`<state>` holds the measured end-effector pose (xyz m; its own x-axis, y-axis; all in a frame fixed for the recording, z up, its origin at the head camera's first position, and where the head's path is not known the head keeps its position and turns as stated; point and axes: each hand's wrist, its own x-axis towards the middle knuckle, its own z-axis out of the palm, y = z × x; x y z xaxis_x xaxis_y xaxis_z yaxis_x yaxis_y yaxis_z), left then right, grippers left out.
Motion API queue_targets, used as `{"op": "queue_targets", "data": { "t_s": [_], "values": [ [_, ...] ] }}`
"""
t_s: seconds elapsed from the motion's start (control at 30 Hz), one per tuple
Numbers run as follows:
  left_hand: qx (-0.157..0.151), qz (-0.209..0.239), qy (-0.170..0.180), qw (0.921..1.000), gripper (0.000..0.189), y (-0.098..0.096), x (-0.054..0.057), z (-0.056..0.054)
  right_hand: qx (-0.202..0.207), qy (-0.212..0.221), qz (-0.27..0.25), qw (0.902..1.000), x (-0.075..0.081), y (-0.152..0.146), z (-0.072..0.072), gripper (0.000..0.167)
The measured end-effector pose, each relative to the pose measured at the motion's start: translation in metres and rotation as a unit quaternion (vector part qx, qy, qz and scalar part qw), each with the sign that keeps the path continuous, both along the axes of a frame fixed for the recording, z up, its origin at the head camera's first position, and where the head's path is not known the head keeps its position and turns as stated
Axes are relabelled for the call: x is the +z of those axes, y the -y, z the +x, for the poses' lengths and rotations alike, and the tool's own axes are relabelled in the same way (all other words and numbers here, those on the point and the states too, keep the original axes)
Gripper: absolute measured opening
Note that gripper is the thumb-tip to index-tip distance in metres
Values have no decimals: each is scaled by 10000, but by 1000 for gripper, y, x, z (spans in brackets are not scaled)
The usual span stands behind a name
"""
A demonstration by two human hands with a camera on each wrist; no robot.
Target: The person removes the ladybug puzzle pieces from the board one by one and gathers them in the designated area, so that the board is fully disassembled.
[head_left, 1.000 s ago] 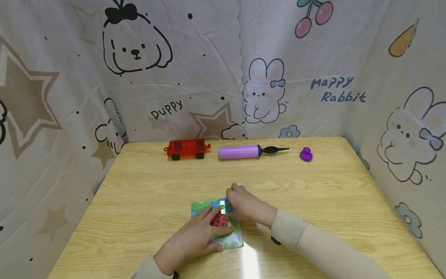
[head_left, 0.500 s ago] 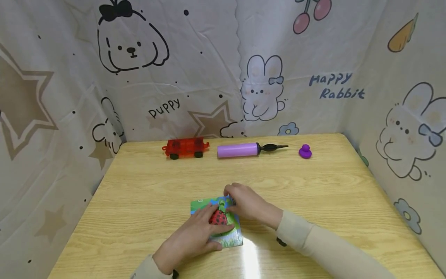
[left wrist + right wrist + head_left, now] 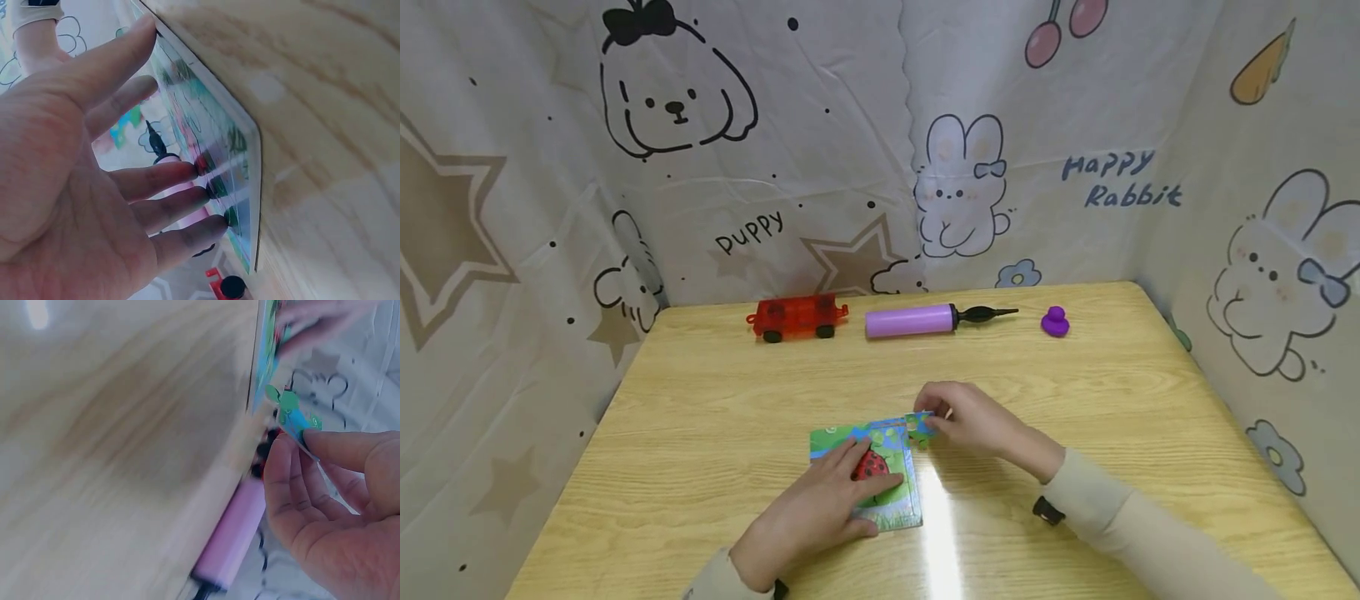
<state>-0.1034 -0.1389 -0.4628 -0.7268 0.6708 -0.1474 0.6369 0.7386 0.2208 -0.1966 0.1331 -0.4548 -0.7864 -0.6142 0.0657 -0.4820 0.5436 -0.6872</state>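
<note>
A small jigsaw puzzle (image 3: 897, 515) with a red ladybug picture lies on the table, low in the middle of the head view. My left hand (image 3: 820, 504) rests on it with fingers spread, covering its left part. In the left wrist view, straight fingertips touch the puzzle's face (image 3: 212, 119). Just off the puzzle's upper right corner, my right hand (image 3: 973, 419) pinches a blue and green puzzle piece (image 3: 918, 427) between thumb and fingers. Seen from the right wrist, the piece (image 3: 292, 415) is tilted, with a rounded tab sticking out.
Along the table's back edge stand a red toy wagon (image 3: 797, 317), a purple hand pump (image 3: 912, 321) with a black nozzle, and a small purple rubber duck-like toy (image 3: 1056, 322). A printed cloth (image 3: 842, 167) hangs behind the table and at both sides.
My right hand has moved right from the puzzle's upper right corner, now carrying the piece beside it. My left hand has stayed on the puzzle. The head view has shifted slightly.
</note>
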Motion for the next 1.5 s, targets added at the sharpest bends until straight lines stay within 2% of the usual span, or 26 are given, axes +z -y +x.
{"op": "queue_targets", "data": {
  "t_s": [0.23,0.43,0.6,0.8,1.07,1.3,1.5],
  "values": [
    [150,-61,161,9997,60,0,3,1,-599,195,24,9980,-1,-59,-7,15],
    [131,-66,97,9998,60,1,2,1,-1135,175,204,9932,-4,-108,-10,14],
    [146,-32,120,9998,60,0,1,1,-1530,3,663,9860,-3,-144,-11,13],
    [201,-21,222,9995,60,1,1,3,-1672,-124,1160,9790,-7,-175,-11,14],
    [269,25,337,9991,60,1,3,3,-1719,108,1463,9741,-11,-188,-20,15],
    [301,65,398,9987,60,-1,5,3,-1625,111,1888,9684,-3,-178,-26,13],
    [344,175,457,9982,60,-1,4,4,-1389,76,2470,9590,4,-166,-29,14]
  ]
}}
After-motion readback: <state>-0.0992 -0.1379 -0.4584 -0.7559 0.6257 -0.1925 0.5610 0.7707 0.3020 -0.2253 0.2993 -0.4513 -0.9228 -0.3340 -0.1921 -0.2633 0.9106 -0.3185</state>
